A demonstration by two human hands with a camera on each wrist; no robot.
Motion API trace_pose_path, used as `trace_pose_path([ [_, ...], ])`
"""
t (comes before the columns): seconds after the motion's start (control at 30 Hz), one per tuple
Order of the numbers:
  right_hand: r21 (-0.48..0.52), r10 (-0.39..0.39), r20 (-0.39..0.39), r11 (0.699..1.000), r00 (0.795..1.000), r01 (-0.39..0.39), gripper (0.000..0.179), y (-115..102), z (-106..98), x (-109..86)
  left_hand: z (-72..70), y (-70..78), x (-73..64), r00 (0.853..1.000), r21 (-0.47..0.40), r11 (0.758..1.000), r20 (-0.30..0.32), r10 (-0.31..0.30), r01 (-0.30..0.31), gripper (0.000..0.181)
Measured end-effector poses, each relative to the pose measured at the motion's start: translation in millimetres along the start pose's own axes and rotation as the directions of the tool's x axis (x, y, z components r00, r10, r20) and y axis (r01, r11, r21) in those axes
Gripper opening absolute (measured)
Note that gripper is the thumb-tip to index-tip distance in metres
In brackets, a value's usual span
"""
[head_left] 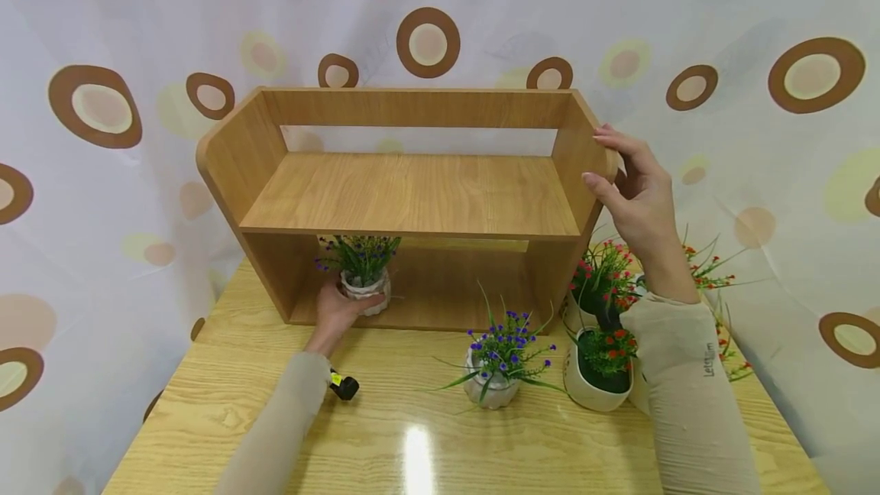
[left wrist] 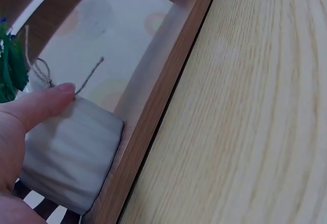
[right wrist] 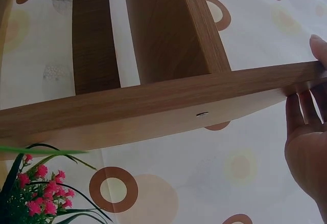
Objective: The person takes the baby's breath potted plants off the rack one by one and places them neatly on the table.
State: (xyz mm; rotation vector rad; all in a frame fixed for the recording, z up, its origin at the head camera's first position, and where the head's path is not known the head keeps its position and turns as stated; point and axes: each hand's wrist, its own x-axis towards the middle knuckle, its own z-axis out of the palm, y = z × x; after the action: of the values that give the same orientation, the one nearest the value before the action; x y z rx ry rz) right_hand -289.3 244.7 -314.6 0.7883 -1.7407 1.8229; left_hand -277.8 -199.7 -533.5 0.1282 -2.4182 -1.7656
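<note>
A two-tier wooden shelf [head_left: 412, 193] stands on the table. On its lower tier, toward the left end, my left hand [head_left: 335, 313] grips a whitish pot [head_left: 376, 304] of small blue-purple flowers [head_left: 364, 250]. The left wrist view shows my thumb [left wrist: 46, 104] across the front of this pot, beside a twine bow [left wrist: 50, 82], with the pot's base close behind the shelf's front edge. My right hand [head_left: 642, 208] holds the upper front edge of the right side panel [right wrist: 168, 98], thumb on one side and fingers on the other.
Another pot of blue-purple flowers [head_left: 496, 384] stands on the table [head_left: 385, 434] before the shelf. Several red-flowered plants in cream pots [head_left: 596, 396] crowd the right, partly behind my right sleeve [head_left: 687, 380]. A small black object [head_left: 346, 387] lies by my left wrist. A patterned curtain [head_left: 495, 14] hangs behind.
</note>
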Motion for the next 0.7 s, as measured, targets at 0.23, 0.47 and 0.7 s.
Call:
trace_pose_path([
  [0.23,0.004,0.004,-0.004,1.0,1.0,-0.004,0.048,0.3,0.0,-0.4,-3.3,-0.2,0.6,0.999,0.066,0.997,-0.004,0.038,-0.038,0.092],
  [0.47,0.002,0.007,-0.003,1.0,1.0,-0.007,0.048,-0.5,0.7,0.3,-4.4,1.0,-4.7,0.999,0.071,0.996,0.027,0.044,-0.046,0.091],
  [0.7,0.007,0.009,-0.002,1.0,1.0,-0.009,0.048,-0.6,0.8,0.8,-3.5,7.1,-15.0,0.994,0.145,0.984,0.057,0.095,-0.102,0.089],
])
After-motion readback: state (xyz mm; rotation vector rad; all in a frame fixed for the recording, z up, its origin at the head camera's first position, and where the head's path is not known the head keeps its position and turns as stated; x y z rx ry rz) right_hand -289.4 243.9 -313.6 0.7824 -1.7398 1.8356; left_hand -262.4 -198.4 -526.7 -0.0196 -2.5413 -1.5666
